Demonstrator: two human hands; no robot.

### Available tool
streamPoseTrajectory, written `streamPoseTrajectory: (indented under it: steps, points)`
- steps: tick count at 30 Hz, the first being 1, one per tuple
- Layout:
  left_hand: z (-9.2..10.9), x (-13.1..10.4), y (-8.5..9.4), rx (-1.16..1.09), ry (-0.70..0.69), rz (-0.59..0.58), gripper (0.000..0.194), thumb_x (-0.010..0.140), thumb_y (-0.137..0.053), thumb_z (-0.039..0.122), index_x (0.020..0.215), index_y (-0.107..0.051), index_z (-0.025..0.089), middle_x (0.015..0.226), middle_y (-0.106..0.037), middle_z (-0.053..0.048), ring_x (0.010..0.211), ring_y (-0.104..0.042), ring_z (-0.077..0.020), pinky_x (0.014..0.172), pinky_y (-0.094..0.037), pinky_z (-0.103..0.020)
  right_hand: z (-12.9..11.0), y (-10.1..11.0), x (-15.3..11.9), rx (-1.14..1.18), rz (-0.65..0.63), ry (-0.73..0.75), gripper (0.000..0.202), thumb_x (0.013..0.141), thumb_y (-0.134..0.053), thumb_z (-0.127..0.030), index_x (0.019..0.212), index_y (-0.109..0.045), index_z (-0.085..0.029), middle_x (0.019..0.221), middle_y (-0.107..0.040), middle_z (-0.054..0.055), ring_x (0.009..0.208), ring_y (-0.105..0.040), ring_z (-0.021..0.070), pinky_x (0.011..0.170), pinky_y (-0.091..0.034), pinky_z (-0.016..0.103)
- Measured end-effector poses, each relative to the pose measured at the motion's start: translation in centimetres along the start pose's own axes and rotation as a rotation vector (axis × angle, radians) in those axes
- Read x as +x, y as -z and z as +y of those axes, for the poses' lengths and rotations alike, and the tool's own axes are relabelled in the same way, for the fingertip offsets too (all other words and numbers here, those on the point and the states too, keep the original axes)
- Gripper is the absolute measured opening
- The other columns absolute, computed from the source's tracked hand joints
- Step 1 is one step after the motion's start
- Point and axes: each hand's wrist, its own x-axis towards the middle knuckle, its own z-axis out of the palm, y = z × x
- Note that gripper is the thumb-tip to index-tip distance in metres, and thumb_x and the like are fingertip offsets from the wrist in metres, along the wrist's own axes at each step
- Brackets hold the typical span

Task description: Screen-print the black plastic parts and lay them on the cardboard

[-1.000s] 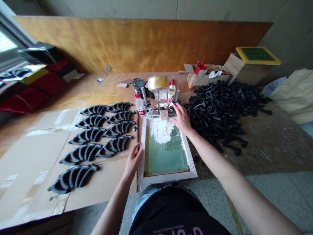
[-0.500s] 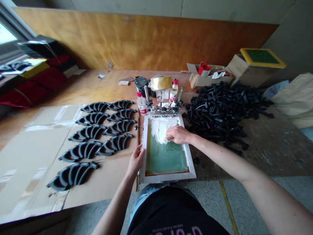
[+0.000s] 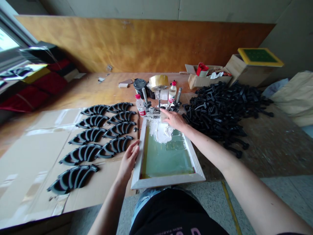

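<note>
In front of me is a silk-screen frame [image 3: 168, 180] with pale wooden sides and green mesh, its near end tilted up from the bench. White ink [image 3: 160, 133] lies thick on the mesh's far part. My left hand [image 3: 130, 157] grips the frame's left side, thumb on top, other fingers partly hidden. At the frame's far end, my right hand [image 3: 175, 120] holds a small pale squeegee [image 3: 164, 117], its index finger stretched forward. The metal hinge clamp [image 3: 153, 112] stands just beyond the frame. What lies under the frame is hidden.
Rows of curved black handles [image 3: 88, 135] lie on cardboard [image 3: 29, 156] at left. A heap of black handles [image 3: 215, 111] fills the right. Behind the clamp stand two red-capped bottles [image 3: 140, 106], a black tub [image 3: 140, 85] and a tape roll [image 3: 158, 81]. An open carton [image 3: 195, 80] sits farther back.
My right hand and the squeegee have moved from mid-mesh to the frame's far end. The frame's near end has risen, with my left hand at its side.
</note>
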Motion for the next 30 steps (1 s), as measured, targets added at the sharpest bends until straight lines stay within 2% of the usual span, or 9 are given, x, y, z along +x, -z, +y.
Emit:
streamPoseTrajectory:
  steps: [3,7,9,12,15,19,23,25,30]
  points:
    - [3.5,0.3,0.4,-0.059,-0.037,-0.004,0.061,0.077,-0.062,0.068,0.112,-0.069,0.018,0.089,-0.071,-0.004,0.067,-0.062,-0.015,0.057,-0.048,-0.024,3.1,1.9,1.6,-0.015,0.126,-0.169,0.049,0.087,-0.065,-0.026,0.135,-0.056,-0.03,0.105,-0.073,0.002,0.089,-0.066,0.0211,0.083,-0.049,0.032]
    - [7.5,2.5,-0.7,-0.328,-0.21,-0.003,0.056,0.08,-0.06,0.065,0.113,-0.065,0.02,0.1,-0.071,-0.005,0.077,-0.066,-0.0154,0.067,-0.053,-0.026,8.3,2.8,-1.1,0.086,0.295,-0.47,0.026,0.093,-0.049,-0.023,0.112,-0.067,-0.018,0.084,-0.072,0.004,0.078,-0.065,0.0194,0.077,-0.049,0.031]
    - [9.0,3.8,-1.6,-0.434,-0.254,-0.025,0.056,0.079,-0.061,0.064,0.114,-0.063,0.019,0.101,-0.071,-0.006,0.086,-0.068,-0.0186,0.072,-0.054,-0.029,9.3,1.5,-3.5,0.133,0.236,-0.548,0.02,0.091,-0.051,-0.021,0.101,-0.068,-0.015,0.083,-0.071,0.005,0.077,-0.064,0.0187,0.075,-0.049,0.03]
    - [9.4,4.7,-3.0,-0.54,-0.211,0.022,0.056,0.083,-0.056,0.065,0.114,-0.06,0.02,0.091,-0.072,-0.006,0.084,-0.069,-0.0178,0.067,-0.054,-0.027,7.8,-1.8,-6.7,0.162,0.013,-0.34,0.025,0.082,-0.07,-0.023,0.106,-0.067,-0.017,0.092,-0.07,0.006,0.084,-0.062,0.0186,0.08,-0.048,0.031]
    - [6.8,3.5,-5.1,-0.565,-0.06,0.031,0.05,0.085,-0.058,0.06,0.116,-0.057,0.021,0.095,-0.073,-0.006,0.079,-0.069,-0.0159,0.063,-0.054,-0.025,3.9,-4.4,-8.6,0.064,-0.111,-0.101,0.031,0.076,-0.078,-0.021,0.106,-0.068,-0.021,0.1,-0.069,0.005,0.097,-0.058,0.0205,0.089,-0.044,0.035]
    - [0.8,0.0,-8.3,-0.413,0.37,-0.231,0.05,0.086,-0.059,0.057,0.117,-0.057,0.018,0.112,-0.072,-0.015,0.088,-0.072,-0.0235,0.062,-0.057,-0.032,-2.2,-5.8,-10.6,-0.047,-0.021,-0.024,0.009,0.087,-0.069,-0.025,0.093,-0.071,-0.019,0.092,-0.066,0.006,0.098,-0.054,0.0214,0.09,-0.042,0.035]
    - [-4.3,-1.6,-7.0,-0.317,0.436,-0.137,0.04,0.086,-0.057,0.054,0.099,-0.059,0.017,0.091,-0.074,-0.011,0.076,-0.071,-0.0209,0.058,-0.054,-0.028,-4.0,-5.5,-13.5,-0.021,-0.155,0.319,0.019,0.097,-0.054,-0.025,0.107,-0.07,-0.025,0.096,-0.068,0.004,0.098,-0.056,0.0182,0.089,-0.041,0.031]
    - [-6.7,-1.4,-3.6,-0.154,0.397,-0.042,0.041,0.084,-0.056,0.057,0.093,-0.059,0.017,0.075,-0.072,-0.007,0.06,-0.066,-0.0175,0.051,-0.049,-0.026,-1.2,-4.0,-14.9,-0.103,-0.205,0.163,0.023,0.099,-0.048,-0.021,0.108,-0.069,-0.024,0.1,-0.069,0.004,0.097,-0.057,0.0174,0.086,-0.042,0.029]
    - [-12.8,-0.9,6.0,0.288,0.493,0.163,0.05,0.081,-0.044,0.063,0.065,-0.057,0.018,0.049,-0.061,-0.007,0.041,-0.051,-0.0178,0.043,-0.039,-0.029,10.4,0.7,-17.8,-0.438,-0.241,-0.681,0.019,0.093,-0.056,-0.023,0.103,-0.07,-0.013,0.104,-0.068,0.018,0.102,-0.058,0.0268,0.084,-0.043,0.035]
